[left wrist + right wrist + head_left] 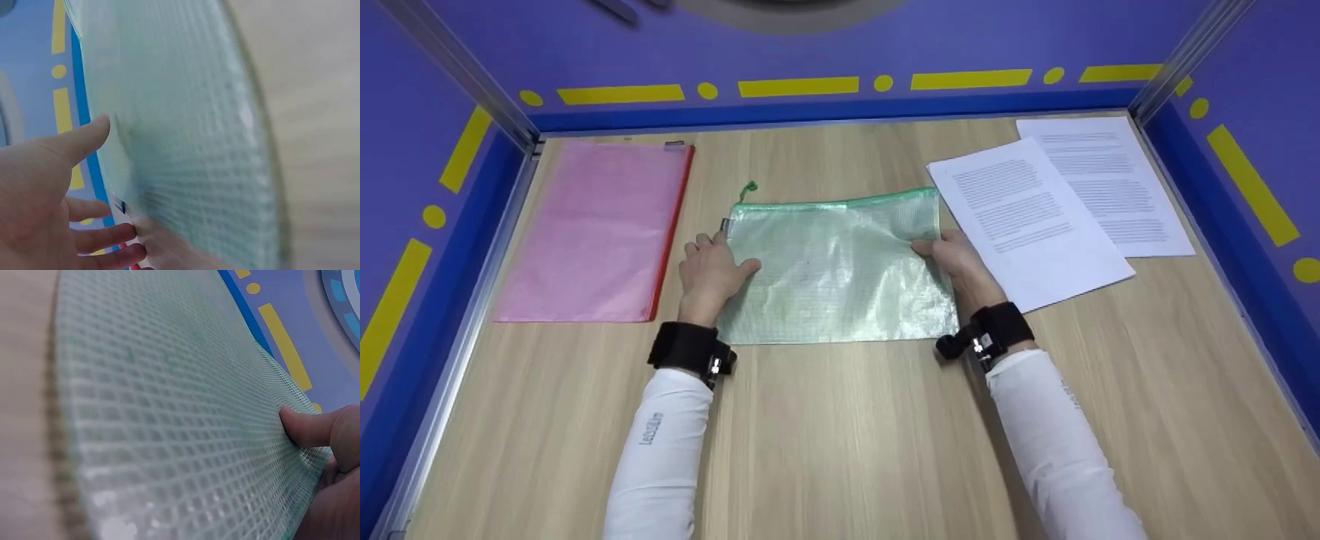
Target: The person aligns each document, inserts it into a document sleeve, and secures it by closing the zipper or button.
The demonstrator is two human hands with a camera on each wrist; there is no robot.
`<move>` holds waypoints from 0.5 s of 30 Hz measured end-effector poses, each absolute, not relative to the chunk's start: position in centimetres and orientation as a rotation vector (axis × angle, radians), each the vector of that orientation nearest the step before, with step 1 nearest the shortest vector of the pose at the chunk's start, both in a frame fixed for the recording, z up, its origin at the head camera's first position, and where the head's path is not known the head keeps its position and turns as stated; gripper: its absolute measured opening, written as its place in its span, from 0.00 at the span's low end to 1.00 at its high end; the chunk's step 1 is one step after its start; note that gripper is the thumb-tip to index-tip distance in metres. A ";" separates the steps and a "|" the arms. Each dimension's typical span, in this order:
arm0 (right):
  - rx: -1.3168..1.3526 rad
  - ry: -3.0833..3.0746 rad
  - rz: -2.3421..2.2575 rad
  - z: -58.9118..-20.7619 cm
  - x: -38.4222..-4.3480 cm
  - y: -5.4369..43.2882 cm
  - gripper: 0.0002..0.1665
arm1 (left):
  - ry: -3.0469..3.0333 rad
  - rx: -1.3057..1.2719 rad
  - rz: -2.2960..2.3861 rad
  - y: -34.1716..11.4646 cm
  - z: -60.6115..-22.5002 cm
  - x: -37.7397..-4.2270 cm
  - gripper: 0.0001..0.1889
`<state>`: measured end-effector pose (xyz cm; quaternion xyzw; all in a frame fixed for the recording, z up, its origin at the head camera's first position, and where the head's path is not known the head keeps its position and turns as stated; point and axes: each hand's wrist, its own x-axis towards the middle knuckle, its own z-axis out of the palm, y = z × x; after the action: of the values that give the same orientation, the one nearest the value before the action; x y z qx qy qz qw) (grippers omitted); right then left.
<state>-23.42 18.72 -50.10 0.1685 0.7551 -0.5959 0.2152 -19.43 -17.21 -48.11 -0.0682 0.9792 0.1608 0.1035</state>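
Shiny green mesh zipper pouch (832, 277) | left hand (710, 270) spread, right hand (960, 259) pinching pouch's edge | wide woody tabletop (840, 435) in front

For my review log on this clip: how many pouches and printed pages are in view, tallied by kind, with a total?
Pouches: 2 (green pouch, pink pouch)
Printed pages showing: 2 (front page, rear page); whether more lie beneath, I can't tell
Total: 4

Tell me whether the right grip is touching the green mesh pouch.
Touching. The right wrist view shows it: the right grip holds the green mesh pouch near its edge, the thumb resting directly on the mesh.
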 end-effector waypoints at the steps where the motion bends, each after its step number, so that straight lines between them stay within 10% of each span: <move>1: 0.463 2.103 -1.645 -50.1 -23.4 18.8 0.21 | 2.904 -0.219 0.460 -17.4 -48.2 -19.5 0.42; 15: 0.440 2.129 -1.630 -49.9 -23.1 18.6 0.23 | 2.846 -0.369 0.481 -15.7 -47.4 -19.9 0.34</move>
<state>-23.09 18.64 -49.89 0.1584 0.7660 -0.5864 0.2106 -19.87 -15.70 -47.37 -0.1260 0.9715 0.1643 0.1155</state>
